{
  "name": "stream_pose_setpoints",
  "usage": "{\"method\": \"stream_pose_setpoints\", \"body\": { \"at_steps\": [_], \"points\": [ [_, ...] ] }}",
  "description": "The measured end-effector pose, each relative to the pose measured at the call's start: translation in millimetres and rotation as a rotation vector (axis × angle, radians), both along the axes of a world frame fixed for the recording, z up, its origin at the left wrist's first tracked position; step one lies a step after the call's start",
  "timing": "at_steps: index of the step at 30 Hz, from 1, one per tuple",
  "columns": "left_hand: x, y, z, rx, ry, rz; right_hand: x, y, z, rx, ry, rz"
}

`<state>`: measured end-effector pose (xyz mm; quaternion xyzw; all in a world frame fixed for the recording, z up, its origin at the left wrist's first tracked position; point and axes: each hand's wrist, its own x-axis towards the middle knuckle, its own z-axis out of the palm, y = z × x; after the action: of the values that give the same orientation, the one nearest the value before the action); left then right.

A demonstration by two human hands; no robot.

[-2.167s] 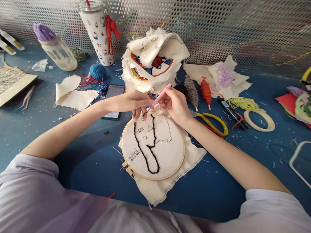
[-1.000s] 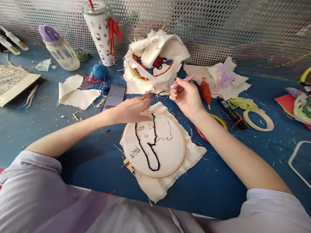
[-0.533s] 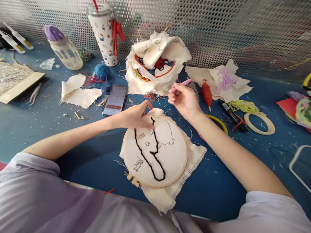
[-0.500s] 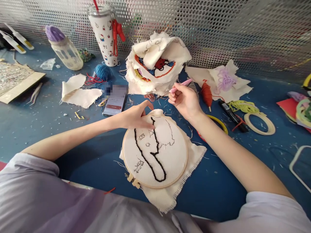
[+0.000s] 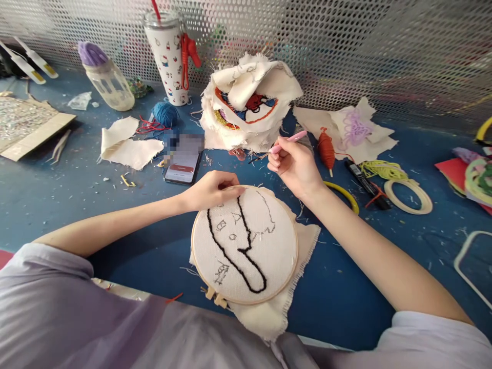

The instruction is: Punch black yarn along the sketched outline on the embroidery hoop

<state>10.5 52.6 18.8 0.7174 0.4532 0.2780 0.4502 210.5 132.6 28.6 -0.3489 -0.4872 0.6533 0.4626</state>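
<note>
A wooden embroidery hoop [image 5: 295, 241] holds cream cloth [image 5: 269, 318] with a black stitched outline [image 5: 230, 251] on the blue table [image 5: 115, 220]. My left hand [image 5: 211, 190] grips the hoop's far rim, fingers curled over it. My right hand [image 5: 294, 166] is raised just beyond the hoop, shut on a pink punch needle [image 5: 288, 140] that points left toward a heap of embroidered cloths [image 5: 249, 102].
A phone [image 5: 183, 160], cloth scraps [image 5: 126, 146], blue yarn [image 5: 165, 114], a patterned tumbler [image 5: 169, 51] and a bottle [image 5: 105, 79] lie at the left. Red yarn spool [image 5: 326, 148], yellow-handled scissors [image 5: 344, 193], a marker [image 5: 365, 179] and a loose hoop ring [image 5: 408, 196] lie at the right. Perforated metal wall behind.
My right hand lifted the pink needle off the cloth and away from the hoop. My left hand turned the hoop and drew it nearer.
</note>
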Motion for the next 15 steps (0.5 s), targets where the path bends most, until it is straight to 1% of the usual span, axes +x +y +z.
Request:
{"method": "stream_pose_setpoints", "body": {
  "at_steps": [4, 6, 8, 10, 12, 15],
  "points": [
    [2, -11, -8.6, 0.014, -0.032, 0.154, 4, -13, -1.9, 0.057, -0.027, -0.045],
    [4, -17, -12.7, 0.018, -0.074, 0.245, 6, -19, 0.7, 0.101, -0.061, -0.077],
    [6, -22, -15.8, 0.006, -0.121, 0.298, 9, -25, 6.0, 0.135, -0.09, -0.108],
    [6, -25, -17.4, -0.02, -0.161, 0.312, 10, -29, 12.2, 0.164, -0.116, -0.108],
    [6, -26, -17.3, -0.054, -0.195, 0.304, 9, -32, 16.5, 0.209, -0.139, -0.075],
    [5, -26, -15.8, -0.076, -0.218, 0.291, 6, -34, 16.4, 0.253, -0.153, -0.023]
  ]
}}
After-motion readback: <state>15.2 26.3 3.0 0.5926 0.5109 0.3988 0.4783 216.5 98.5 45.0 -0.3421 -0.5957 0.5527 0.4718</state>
